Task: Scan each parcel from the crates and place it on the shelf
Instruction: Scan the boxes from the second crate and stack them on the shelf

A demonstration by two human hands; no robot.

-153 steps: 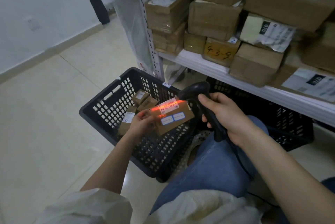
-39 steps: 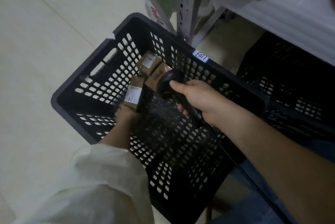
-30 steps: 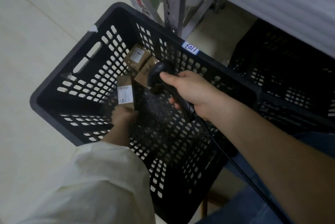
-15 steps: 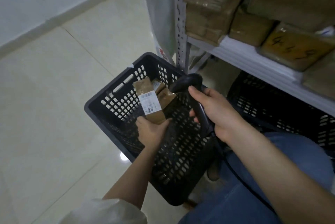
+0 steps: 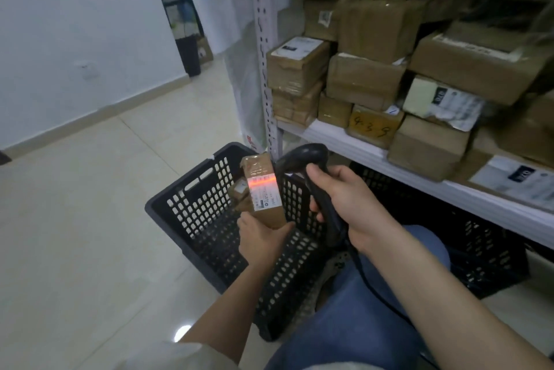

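Observation:
My left hand (image 5: 261,239) grips the lower end of a small brown parcel (image 5: 263,190), holding it upright above the black crate (image 5: 192,205). A red scan line glows across its white label. My right hand (image 5: 344,205) grips a black handheld scanner (image 5: 302,157), its head pointing at the label from the right, close beside the parcel. Two more small parcels (image 5: 238,193) lie in the crate behind the held one. The white shelf (image 5: 353,145) at the right is packed with brown boxes.
A second black crate (image 5: 467,240) sits under the shelf at the right. The perforated shelf upright (image 5: 263,49) stands just behind the first crate. Pale tiled floor (image 5: 90,219) stretches to the left, bounded by a white wall. My knee in blue jeans is at bottom centre.
My left hand has lifted the parcel higher out of the crate. The scanner beam has come on across the label. My view has tilted up toward the shelf.

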